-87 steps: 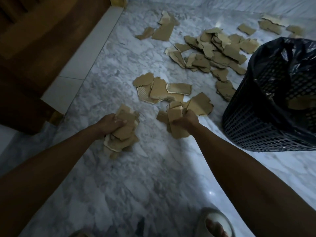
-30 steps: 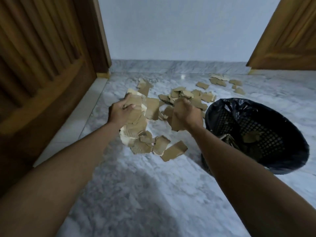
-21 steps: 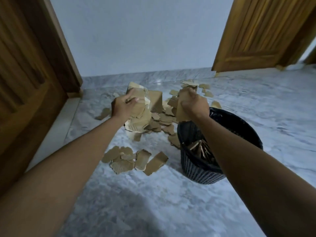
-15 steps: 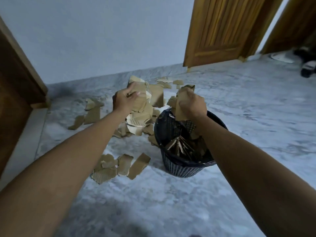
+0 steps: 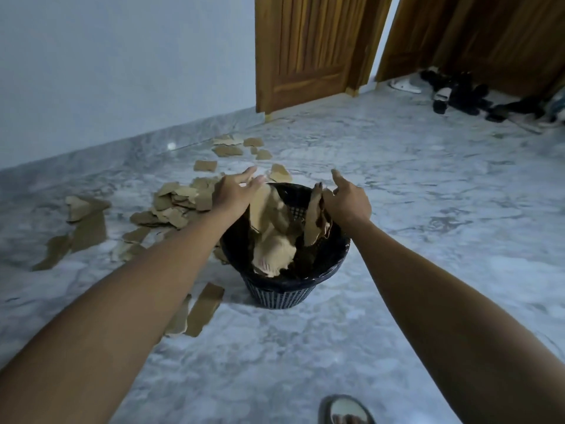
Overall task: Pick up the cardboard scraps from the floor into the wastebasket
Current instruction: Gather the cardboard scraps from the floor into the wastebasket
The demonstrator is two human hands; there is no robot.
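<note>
Above the black wastebasket (image 5: 284,293), left hand (image 5: 234,195) and right hand (image 5: 347,200), fingers spread, gripping nothing; cardboard scraps (image 5: 275,243) inside, blurred; more scraps (image 5: 174,205) on marble floor (image 5: 412,185).

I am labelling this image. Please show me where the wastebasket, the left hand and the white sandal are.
wastebasket (image 5: 282,296): head view, front mesh wall.
left hand (image 5: 234,194): head view, back of hand.
white sandal (image 5: 403,85): head view, its upper strap.

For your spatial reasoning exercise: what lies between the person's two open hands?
In the head view, falling cardboard scraps and the wastebasket rim lie between the left hand and right hand.
</note>
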